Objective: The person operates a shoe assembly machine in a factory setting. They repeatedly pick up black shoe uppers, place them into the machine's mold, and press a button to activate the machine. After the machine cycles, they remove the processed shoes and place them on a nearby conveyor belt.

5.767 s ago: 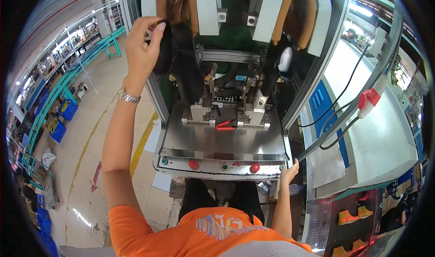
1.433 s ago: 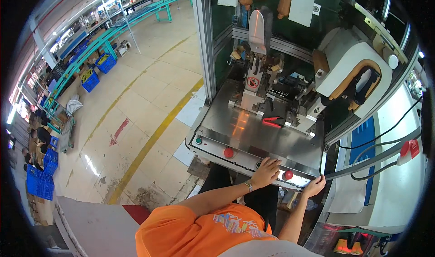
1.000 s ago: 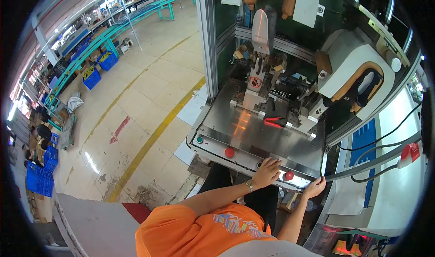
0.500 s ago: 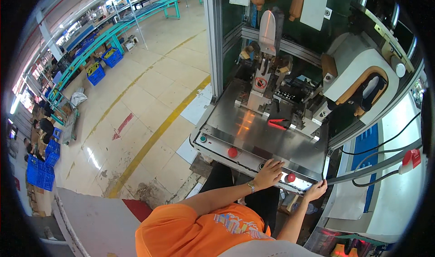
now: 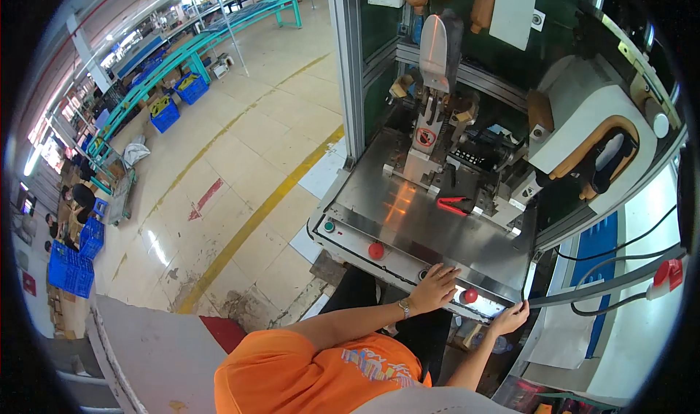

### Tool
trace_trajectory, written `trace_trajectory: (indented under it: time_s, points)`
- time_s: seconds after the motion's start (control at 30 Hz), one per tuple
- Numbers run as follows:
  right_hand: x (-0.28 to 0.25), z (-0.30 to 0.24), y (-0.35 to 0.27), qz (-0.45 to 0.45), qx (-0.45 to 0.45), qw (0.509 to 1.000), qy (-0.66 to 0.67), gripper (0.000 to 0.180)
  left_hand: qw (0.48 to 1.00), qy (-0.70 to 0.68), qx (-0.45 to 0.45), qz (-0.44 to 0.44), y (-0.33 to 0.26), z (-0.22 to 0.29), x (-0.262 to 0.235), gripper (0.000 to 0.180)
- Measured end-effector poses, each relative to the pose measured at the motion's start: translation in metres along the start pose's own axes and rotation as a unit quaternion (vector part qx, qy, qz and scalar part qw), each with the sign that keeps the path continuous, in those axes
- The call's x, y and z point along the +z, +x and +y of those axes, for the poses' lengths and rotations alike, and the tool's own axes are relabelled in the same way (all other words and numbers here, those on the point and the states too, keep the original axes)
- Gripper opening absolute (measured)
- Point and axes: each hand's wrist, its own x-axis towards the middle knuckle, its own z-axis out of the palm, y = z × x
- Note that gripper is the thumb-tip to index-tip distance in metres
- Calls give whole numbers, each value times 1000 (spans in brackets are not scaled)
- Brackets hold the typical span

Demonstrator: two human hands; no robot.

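In front of me stands a machine with a flat steel bed (image 5: 430, 224) and a sloping front panel (image 5: 350, 240). My left hand (image 5: 435, 290), a watch at its wrist, lies palm down with fingers outstretched over the panel. It rests between a dark round button (image 5: 423, 274), partly beside the fingers, and a red mushroom button (image 5: 470, 296). At the panel's right front corner, my right hand (image 5: 509, 319) has its fingers bent against the edge; their undersides are hidden. Another red button (image 5: 375, 250) and a green button (image 5: 329, 226) sit farther left.
A pale shoe last (image 5: 434, 53) stands upright on the machine's fixture, a red light line along it. Red-handled pliers (image 5: 453, 205) lie on the bed. Brown padded arms (image 5: 609, 148) hang at right, above cables and a red plug (image 5: 667, 274). Blue crates (image 5: 71, 268) stand far left.
The whole view has shifted slightly, so the machine appears a little farther right and lower. Both hands remain at about the same places on the panel.
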Motion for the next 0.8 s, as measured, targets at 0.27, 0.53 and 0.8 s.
trace_trajectory:
  time_s: [0.27,0.53,0.8]
  points:
    - [-1,-2,0,9,-14,1000,0,28,999,21,3,-31,1,2,-2,15]
    - [-1,-4,-1,0,-4,1000,8,29,998,41,5,-47,3,3,-4,18]
    - [3,4,0,5,-11,1000,-2,29,998,39,0,-53,2,3,-3,19]
